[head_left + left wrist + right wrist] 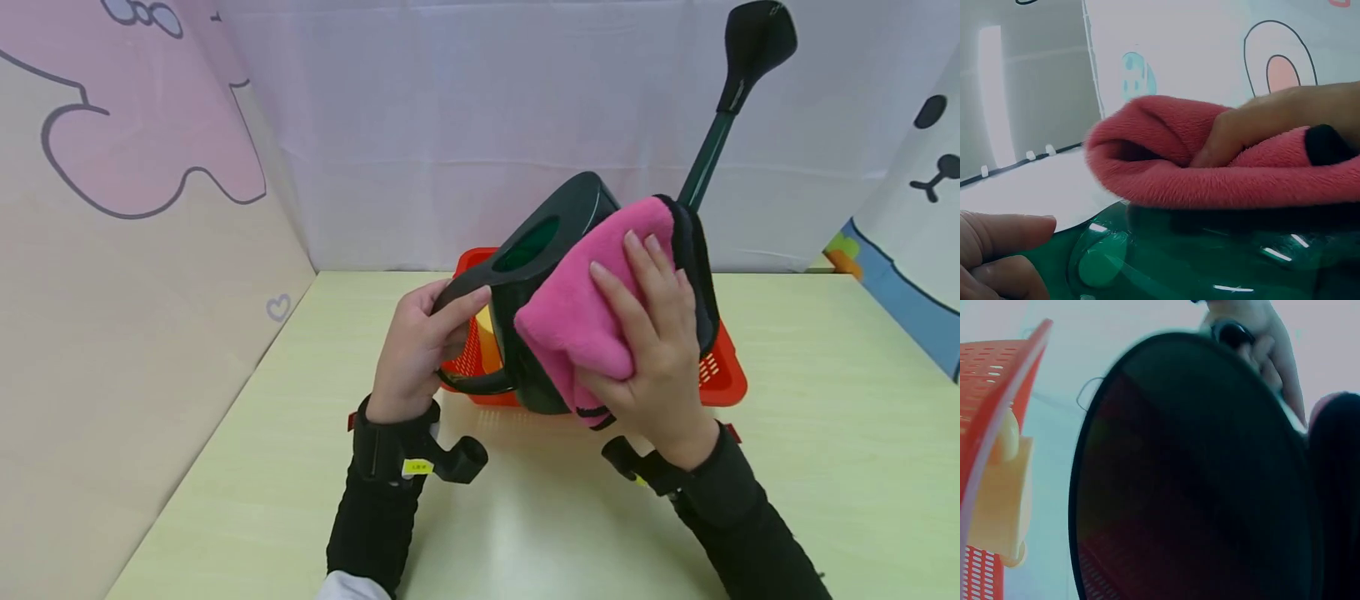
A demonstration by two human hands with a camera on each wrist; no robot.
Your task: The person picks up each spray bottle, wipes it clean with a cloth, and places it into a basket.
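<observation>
A dark green watering can [573, 208] is held tilted over the table, its long spout [705, 158] pointing up and right with a black head. My left hand [423, 350] grips the can's handle, thumb along the top. With my right hand [652, 358] I hold a folded pink cloth [562, 308] with black edging against the can's side. In the left wrist view the right thumb tucks into the fold of the cloth [1210, 187], which lies on the shiny green surface. The can's broad oval base [1197, 475] fills the right wrist view.
Behind the can stands a red perforated basket [723, 375] on the pale table [225, 500]. A yellow item [997, 506] shows inside it in the right wrist view. A white curtain [450, 125] hangs at the back, with cartoon-printed panels on both sides.
</observation>
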